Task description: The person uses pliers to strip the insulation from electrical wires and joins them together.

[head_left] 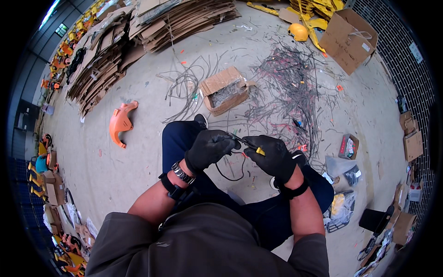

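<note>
Concrete floor (115, 171) of a warehouse-like hall, littered all round. Person sits on it, knees up, both hands gloved in black. Left hand (208, 148) has its fingers curled tight round one end of a thin dark cable (230, 173), which loops down between the knees. Right hand (273, 156) grips a small yellow-handled tool (259, 151), fingers closed on it, tip meeting the cable between the two hands. Progress, as a judgement: a big tangle of loose wires (290, 83) lies ahead, a cardboard box (224, 91) holds some grey strands, so much looks left to work through. Orange plastic part (121, 122) sits well apart to the left. Flattened cardboard stacks (138, 37) line the far edge. Open floor near the left knee; right side crowded with bags (341, 203) and small boxes.
</note>
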Motion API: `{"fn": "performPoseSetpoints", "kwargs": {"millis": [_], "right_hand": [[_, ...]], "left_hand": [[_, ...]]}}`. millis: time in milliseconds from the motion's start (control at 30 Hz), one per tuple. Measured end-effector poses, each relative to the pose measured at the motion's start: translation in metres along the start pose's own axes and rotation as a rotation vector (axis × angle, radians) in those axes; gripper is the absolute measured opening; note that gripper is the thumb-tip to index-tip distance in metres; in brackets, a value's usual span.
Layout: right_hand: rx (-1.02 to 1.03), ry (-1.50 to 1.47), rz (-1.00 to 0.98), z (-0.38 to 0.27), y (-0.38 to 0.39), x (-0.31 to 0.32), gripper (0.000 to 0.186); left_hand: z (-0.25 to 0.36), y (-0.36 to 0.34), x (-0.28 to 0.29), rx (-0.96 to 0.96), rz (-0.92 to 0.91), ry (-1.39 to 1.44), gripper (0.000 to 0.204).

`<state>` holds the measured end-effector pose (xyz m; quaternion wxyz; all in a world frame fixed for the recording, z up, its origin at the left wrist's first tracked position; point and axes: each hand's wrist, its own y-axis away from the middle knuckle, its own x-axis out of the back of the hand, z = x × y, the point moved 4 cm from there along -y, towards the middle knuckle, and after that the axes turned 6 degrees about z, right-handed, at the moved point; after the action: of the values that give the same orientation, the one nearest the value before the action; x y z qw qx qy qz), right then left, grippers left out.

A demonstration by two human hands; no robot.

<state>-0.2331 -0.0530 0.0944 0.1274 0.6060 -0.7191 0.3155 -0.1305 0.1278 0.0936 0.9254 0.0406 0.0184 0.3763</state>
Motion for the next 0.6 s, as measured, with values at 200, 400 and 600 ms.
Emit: {"fn": "performPoseSetpoints", "kwargs": {"millis": [200, 400, 600], "right_hand": [[0.055, 0.113, 0.014, 0.005, -0.001, 0.002, 0.034], [0.031, 0.065, -0.019, 0.011, 0.006, -0.002, 0.036], [0.062, 0.078, -0.036, 0.013, 0.007, 0.002, 0.037]], "left_hand": [[0.000, -0.001, -0.002, 0.164, 0.032, 0.010, 0.025], [0.000, -0.003, -0.004, 0.126, 0.107, -0.082, 0.022], [-0.001, -0.004, -0.006, 0.079, 0.154, -0.204, 0.021]]}}
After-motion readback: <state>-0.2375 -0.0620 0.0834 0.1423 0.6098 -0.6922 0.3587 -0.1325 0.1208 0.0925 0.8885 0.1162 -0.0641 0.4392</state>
